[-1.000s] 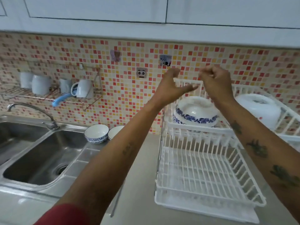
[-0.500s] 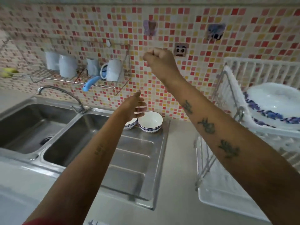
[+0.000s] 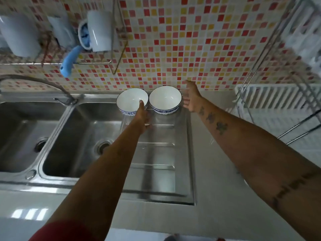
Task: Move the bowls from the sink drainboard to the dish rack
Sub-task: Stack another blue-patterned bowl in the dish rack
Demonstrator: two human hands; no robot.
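Observation:
Two white bowls with blue patterned bases stand upright side by side at the back of the steel drainboard (image 3: 161, 153). My left hand (image 3: 142, 117) reaches the near rim of the left bowl (image 3: 130, 99), one fingertip over its edge; whether it grips is unclear. My right hand (image 3: 191, 98) is open, fingers spread, just to the right of the right bowl (image 3: 165, 98) and close to its side. The white dish rack (image 3: 278, 98) shows only partly at the right edge.
A double steel sink (image 3: 74, 136) with a curved tap (image 3: 43, 84) lies left of the drainboard. A wall shelf above holds white mugs (image 3: 99, 30) and a blue handle (image 3: 68, 61). The tiled wall stands right behind the bowls. Grey counter (image 3: 217, 171) lies between drainboard and rack.
The view has swung left and down from the rack to the drainboard. Both hands came down to the two bowls, and my right hand went from a fist to open.

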